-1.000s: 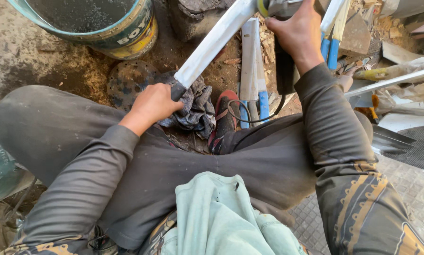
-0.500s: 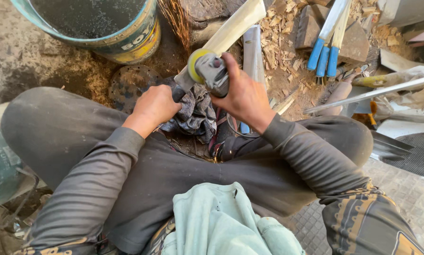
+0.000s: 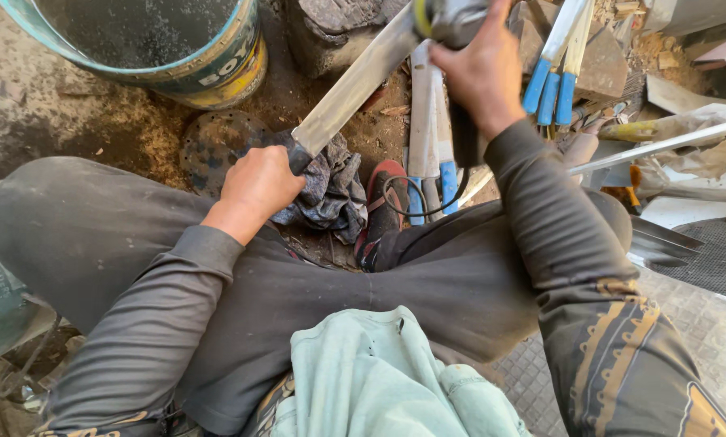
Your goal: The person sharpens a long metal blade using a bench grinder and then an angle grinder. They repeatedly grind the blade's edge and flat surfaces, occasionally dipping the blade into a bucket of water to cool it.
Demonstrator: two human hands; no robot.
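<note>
My left hand [image 3: 258, 184] grips the handle end of a long flat metal blade [image 3: 355, 81], which slants up to the right over a dark rag [image 3: 326, 190]. My right hand [image 3: 480, 69] holds a grey angle grinder [image 3: 452, 16] with a yellow-rimmed guard against the upper part of the blade, near the top edge of the head view. The grinder's black cord [image 3: 411, 202] loops down by my knee. I sit with both legs spread on the dirt ground.
A large bucket [image 3: 209, 69] of dark water stands at the top left. Several blades with blue handles [image 3: 553, 77] lie beyond my right arm, others [image 3: 427, 137] under the grinder. A red sandal [image 3: 379, 202], a metal rod [image 3: 662, 146] and scrap lie around.
My right hand has carried the grinder from low on the blade near my left hand up toward its far end. The left hand keeps its grip on the blade.
</note>
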